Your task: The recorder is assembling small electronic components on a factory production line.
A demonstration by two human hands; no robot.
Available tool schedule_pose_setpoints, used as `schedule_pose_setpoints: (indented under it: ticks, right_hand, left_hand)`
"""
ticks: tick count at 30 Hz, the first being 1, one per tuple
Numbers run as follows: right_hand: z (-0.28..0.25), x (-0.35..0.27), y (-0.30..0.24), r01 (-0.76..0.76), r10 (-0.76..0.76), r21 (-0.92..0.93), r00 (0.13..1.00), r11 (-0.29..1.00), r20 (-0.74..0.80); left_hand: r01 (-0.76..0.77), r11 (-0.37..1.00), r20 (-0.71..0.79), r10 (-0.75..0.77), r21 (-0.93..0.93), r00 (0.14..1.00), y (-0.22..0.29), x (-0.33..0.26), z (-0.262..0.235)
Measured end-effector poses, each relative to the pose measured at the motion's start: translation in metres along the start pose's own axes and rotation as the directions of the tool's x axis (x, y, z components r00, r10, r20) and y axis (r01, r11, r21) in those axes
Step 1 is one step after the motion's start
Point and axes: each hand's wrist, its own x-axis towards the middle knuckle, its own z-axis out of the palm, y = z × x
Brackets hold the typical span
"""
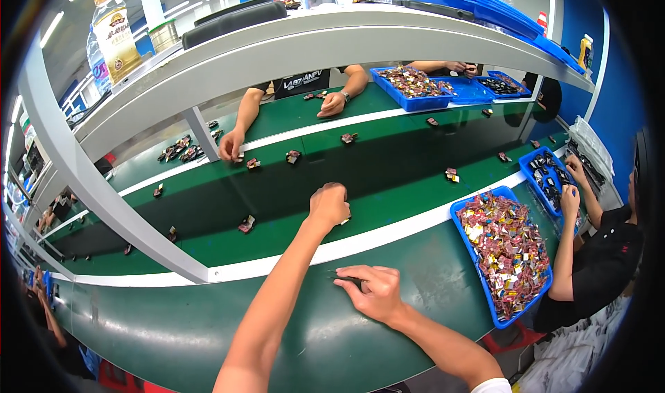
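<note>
My left hand (pixel 330 204) reaches out over the dark green conveyor belt (pixel 388 164), fingers curled down on a small pale part at the belt's near white edge; most of that part is hidden under the hand. My right hand (pixel 374 291) rests on the near green table surface (pixel 208 324), fingertips pinching a small dark part (pixel 346 280). Small dark-and-red parts lie scattered along the belt, such as one (pixel 246 223) left of my left hand and one (pixel 451 175) to the right.
A blue tray (pixel 493 308) heaped with red, white and yellow parts sits at my right. A person in black at far right (pixel 603 254) works over another blue tray (pixel 547 175). Across the belt another person's hands (pixel 332 103) handle parts. A grey shelf post (pixel 104 199) crosses on the left.
</note>
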Motion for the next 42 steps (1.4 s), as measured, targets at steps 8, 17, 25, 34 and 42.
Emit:
schedule_pose_setpoints:
  ticks: [8,17,25,34,42]
  right_hand:
    - [-0.002,-0.003,-0.003,-0.081,0.081,0.010,0.996,0.997,0.029]
    - [-0.003,0.002,-0.008,-0.622,0.619,0.490,0.761,0.610,0.195]
    - [-0.007,-0.002,-0.013,-0.568,0.555,0.312,0.820,0.761,0.139]
    - [-0.004,-0.004,-0.015,-0.556,0.545,0.142,0.831,0.819,0.107]
    - [-0.002,-0.004,-0.014,-0.598,0.593,0.236,0.799,0.766,0.099]
  left_hand:
    - [0.334,0.855,0.115,-0.315,-0.396,0.942,-0.013,-0.043,-0.052]
    - [0.443,0.218,0.353,-0.352,-0.870,0.867,0.000,-0.160,-0.077]
    - [0.408,0.226,0.296,-0.403,-0.885,0.866,0.024,-0.181,-0.054]
    - [0.344,0.267,0.193,-0.464,-0.900,0.865,0.030,-0.183,-0.052]
    - [0.330,0.211,0.210,-0.444,-0.920,0.871,0.032,-0.183,-0.054]
